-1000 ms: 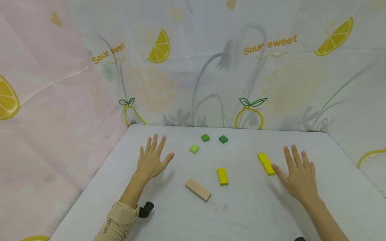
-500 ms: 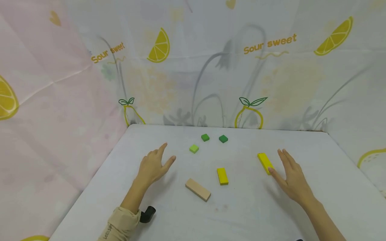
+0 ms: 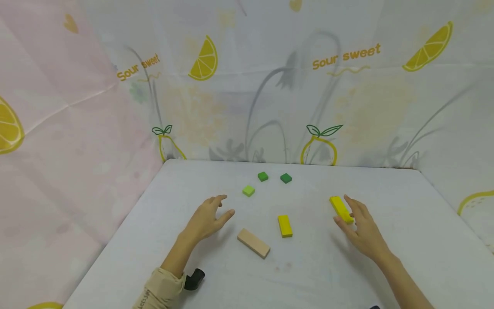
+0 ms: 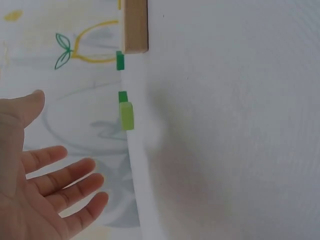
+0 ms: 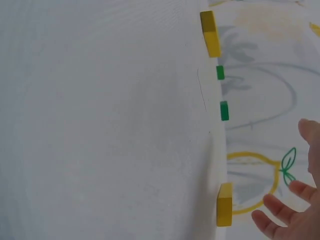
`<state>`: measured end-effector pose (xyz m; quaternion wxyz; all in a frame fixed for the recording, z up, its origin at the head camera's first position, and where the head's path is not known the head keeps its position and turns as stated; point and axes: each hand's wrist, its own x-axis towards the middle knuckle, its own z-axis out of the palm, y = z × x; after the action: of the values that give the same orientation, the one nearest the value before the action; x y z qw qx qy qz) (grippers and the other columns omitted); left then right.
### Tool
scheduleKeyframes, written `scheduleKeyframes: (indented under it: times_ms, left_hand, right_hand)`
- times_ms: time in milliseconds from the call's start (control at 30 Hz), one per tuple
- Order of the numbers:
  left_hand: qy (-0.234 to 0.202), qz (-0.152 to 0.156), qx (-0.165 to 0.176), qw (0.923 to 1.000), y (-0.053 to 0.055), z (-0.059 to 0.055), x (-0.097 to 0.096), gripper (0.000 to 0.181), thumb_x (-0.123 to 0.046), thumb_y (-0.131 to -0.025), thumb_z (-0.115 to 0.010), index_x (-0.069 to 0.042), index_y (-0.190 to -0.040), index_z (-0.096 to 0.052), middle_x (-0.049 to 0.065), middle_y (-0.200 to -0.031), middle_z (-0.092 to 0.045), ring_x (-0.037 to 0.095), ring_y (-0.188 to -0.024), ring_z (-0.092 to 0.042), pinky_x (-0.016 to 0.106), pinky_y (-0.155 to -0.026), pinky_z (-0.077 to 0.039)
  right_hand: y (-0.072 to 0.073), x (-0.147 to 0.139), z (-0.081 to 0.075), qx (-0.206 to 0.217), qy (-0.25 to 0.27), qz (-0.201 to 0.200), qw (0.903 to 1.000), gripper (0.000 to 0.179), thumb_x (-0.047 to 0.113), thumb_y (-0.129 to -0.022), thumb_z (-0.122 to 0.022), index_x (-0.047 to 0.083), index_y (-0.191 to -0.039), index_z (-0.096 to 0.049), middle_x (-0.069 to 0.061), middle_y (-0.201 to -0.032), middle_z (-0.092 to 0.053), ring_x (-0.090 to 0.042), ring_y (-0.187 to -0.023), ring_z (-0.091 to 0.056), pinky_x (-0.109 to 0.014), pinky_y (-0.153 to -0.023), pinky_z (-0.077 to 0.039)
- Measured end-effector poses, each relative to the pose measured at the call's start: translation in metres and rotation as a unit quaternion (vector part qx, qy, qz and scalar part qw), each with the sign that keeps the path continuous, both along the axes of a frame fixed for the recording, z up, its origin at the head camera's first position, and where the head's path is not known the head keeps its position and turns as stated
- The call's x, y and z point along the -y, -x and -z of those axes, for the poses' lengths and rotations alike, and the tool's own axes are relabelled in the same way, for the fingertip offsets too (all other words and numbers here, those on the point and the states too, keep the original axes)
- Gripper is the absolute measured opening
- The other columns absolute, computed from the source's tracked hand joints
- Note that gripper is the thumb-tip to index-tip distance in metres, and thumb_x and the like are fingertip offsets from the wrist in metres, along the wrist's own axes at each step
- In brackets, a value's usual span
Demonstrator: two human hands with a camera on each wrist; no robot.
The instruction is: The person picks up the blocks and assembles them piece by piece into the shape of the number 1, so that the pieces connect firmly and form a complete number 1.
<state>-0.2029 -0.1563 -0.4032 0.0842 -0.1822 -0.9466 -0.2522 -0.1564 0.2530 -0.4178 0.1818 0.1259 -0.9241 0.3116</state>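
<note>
My left hand point(image 3: 204, 219) hovers over the left part of the table, its fingers loosely bent and holding nothing. The plain wooden block point(image 3: 253, 243) lies to its right, apart from it. In the left wrist view the thumb and fingers of the left hand point(image 4: 37, 185) are spread. Above the table at the right, my right hand point(image 3: 364, 234) is in the air with relaxed fingers, partly covering the longer yellow block point(image 3: 339, 208). A gap shows between that hand point(image 5: 300, 210) and the yellow block point(image 5: 224, 205) in the right wrist view. A shorter yellow block point(image 3: 284, 226) lies between the hands.
Three small green tiles lie farther back: a light green tile point(image 3: 248, 191), a mid-green tile point(image 3: 263, 176) and a dark green tile point(image 3: 286, 178). A lemon-print cloth point(image 3: 247, 86) hangs behind the white table point(image 3: 308, 274). A black device point(image 3: 194, 280) sits at the left wrist.
Both hands have moved inward toward the middle, and their fingers have gone from spread and straight to loosely bent. The blocks and tiles have stayed in place.
</note>
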Motion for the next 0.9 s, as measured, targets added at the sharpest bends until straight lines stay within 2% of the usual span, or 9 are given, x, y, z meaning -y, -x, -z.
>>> scheduleKeyframes:
  times_ms: [167, 300, 467, 567, 700, 767, 900]
  left_hand:
    - [-0.04, 0.058, -0.045, 0.9965, 0.002, 0.007, -0.004, 0.046, -0.027, -0.085, -0.068, 0.005, -0.117, -0.059, 0.016, -0.098, -0.065, 0.027, -0.089, -0.061, 0.04, -0.073, -0.05]
    - [-0.065, 0.096, -0.078, 0.9902, 0.004, 0.011, -0.006, 0.038, -0.02, -0.081, -0.072, 0.007, -0.107, -0.063, 0.016, -0.095, -0.067, 0.026, -0.085, -0.062, 0.039, -0.073, -0.051]
    - [-0.082, 0.118, -0.073, 0.9869, 0.006, 0.013, -0.006, 0.036, -0.02, -0.08, -0.073, 0.006, -0.104, -0.065, 0.015, -0.096, -0.068, 0.027, -0.089, -0.063, 0.041, -0.077, -0.051]
    - [-0.084, 0.126, -0.06, 0.9867, 0.007, 0.014, -0.006, 0.035, -0.02, -0.08, -0.073, 0.006, -0.102, -0.066, 0.014, -0.096, -0.069, 0.027, -0.09, -0.064, 0.042, -0.078, -0.051]
    - [-0.092, 0.14, -0.035, 0.9853, 0.009, 0.015, -0.007, 0.035, -0.02, -0.079, -0.074, 0.006, -0.102, -0.067, 0.014, -0.097, -0.07, 0.028, -0.091, -0.065, 0.04, -0.08, -0.052]
    - [-0.096, 0.144, -0.023, 0.9846, 0.009, 0.016, -0.008, 0.036, -0.02, -0.078, -0.075, 0.006, -0.102, -0.067, 0.013, -0.098, -0.07, 0.027, -0.091, -0.065, 0.039, -0.08, -0.052]
    - [-0.098, 0.152, 0.007, 0.9836, 0.009, 0.018, -0.009, 0.042, -0.023, -0.077, -0.076, 0.006, -0.106, -0.066, 0.013, -0.101, -0.069, 0.027, -0.094, -0.064, 0.039, -0.082, -0.051]
  right_hand:
    - [0.004, 0.005, 0.001, 0.017, 0.014, -0.013, 0.9997, 0.061, 0.022, -0.092, -0.059, -0.002, -0.142, -0.033, -0.027, -0.132, -0.037, -0.039, -0.094, -0.054, -0.048, -0.066, -0.052]
    - [0.009, 0.01, 0.003, 0.005, 0.017, -0.013, 0.9998, 0.057, 0.02, -0.091, -0.06, -0.003, -0.138, -0.038, -0.024, -0.122, -0.047, -0.035, -0.093, -0.055, -0.042, -0.068, -0.052]
    - [0.014, 0.016, 0.004, -0.044, 0.037, -0.007, 0.9983, 0.05, 0.013, -0.086, -0.066, -0.012, -0.126, -0.048, -0.02, -0.103, -0.059, -0.033, -0.091, -0.059, -0.042, -0.074, -0.051]
    - [0.017, 0.02, 0.004, -0.077, 0.054, -0.011, 0.9955, 0.045, 0.008, -0.081, -0.07, -0.014, -0.117, -0.055, -0.02, -0.098, -0.063, -0.034, -0.087, -0.061, -0.025, -0.078, -0.05]
    - [0.022, 0.024, 0.006, -0.102, 0.07, -0.035, 0.9917, 0.043, 0.002, -0.074, -0.075, -0.015, -0.11, -0.058, -0.021, -0.094, -0.065, -0.036, -0.083, -0.062, -0.003, -0.08, -0.038]
    - [0.024, 0.027, 0.007, -0.103, 0.07, -0.045, 0.9912, 0.044, 0.0, -0.072, -0.076, -0.016, -0.11, -0.059, -0.022, -0.093, -0.066, -0.035, -0.083, -0.063, -0.005, -0.079, -0.041]
    - [0.026, 0.031, 0.008, -0.069, 0.06, -0.05, 0.9945, 0.044, 0.004, -0.074, -0.076, -0.014, -0.111, -0.06, -0.019, -0.094, -0.067, -0.032, -0.085, -0.064, -0.027, -0.076, -0.052]
